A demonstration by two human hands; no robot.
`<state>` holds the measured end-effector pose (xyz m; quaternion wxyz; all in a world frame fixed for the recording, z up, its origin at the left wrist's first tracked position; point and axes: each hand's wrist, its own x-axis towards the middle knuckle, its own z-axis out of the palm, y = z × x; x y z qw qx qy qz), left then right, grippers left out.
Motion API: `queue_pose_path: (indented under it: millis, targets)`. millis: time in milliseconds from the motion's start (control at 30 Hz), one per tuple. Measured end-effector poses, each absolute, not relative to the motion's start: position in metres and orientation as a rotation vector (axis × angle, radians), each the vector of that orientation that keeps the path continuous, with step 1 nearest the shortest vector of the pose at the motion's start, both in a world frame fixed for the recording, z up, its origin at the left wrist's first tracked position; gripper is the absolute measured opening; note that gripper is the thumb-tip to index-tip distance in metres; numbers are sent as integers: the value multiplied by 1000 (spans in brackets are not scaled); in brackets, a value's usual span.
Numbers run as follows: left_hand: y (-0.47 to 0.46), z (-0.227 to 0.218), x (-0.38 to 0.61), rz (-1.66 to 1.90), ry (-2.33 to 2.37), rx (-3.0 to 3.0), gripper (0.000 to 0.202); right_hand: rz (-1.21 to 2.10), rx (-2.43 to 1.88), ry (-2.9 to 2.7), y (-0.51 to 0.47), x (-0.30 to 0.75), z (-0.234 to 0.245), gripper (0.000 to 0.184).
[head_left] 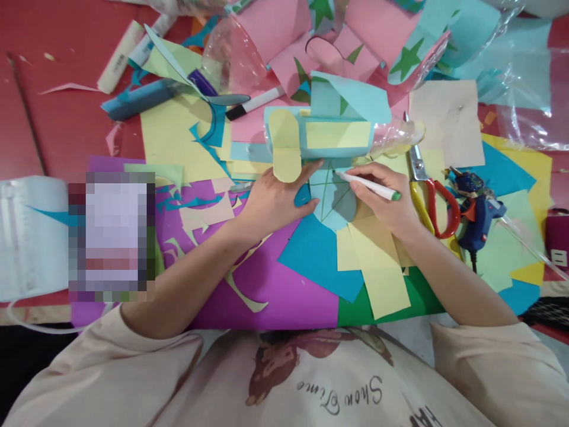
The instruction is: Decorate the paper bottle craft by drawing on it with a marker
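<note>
My right hand (pixel 384 198) grips a white marker with a green end (pixel 371 185), its tip on a light blue paper piece (pixel 331 201) that bears thin star lines. My left hand (pixel 275 198) lies flat with fingers stretched out, pressing the left edge of that light blue piece. Just beyond both hands stands a light blue paper model (pixel 320 133) with pale yellow flaps.
Scissors with red and yellow handles (pixel 429 190) and a blue glue gun (pixel 478 213) lie right of my right hand. Coloured paper sheets and scraps cover the red table (pixel 44 118). A black-capped marker (pixel 253 104), glue sticks (pixel 118 56) and clear plastic (pixel 231 53) lie at the back.
</note>
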<state>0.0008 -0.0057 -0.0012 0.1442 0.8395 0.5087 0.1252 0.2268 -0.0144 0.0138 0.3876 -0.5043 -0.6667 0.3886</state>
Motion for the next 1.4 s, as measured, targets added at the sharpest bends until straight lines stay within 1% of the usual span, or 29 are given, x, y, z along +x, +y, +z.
queue_pose_path:
  millis: [300, 533, 933, 1400]
  targets:
    - [-6, -4, 2, 360, 1493, 2443, 59, 1041, -1252, -1673, -13, 226, 14, 8]
    - [-6, -2, 1, 376, 1463, 2447, 58, 1051, -1305, -1702, -14, 226, 20, 7]
    - [-7, 0, 1, 378, 1432, 2427, 56, 1089, -1395, -1627, -14, 226, 20, 18]
    - [-7, 1, 1, 345, 1469, 2419, 60, 1177, -1447, -1539, -17, 223, 26, 19]
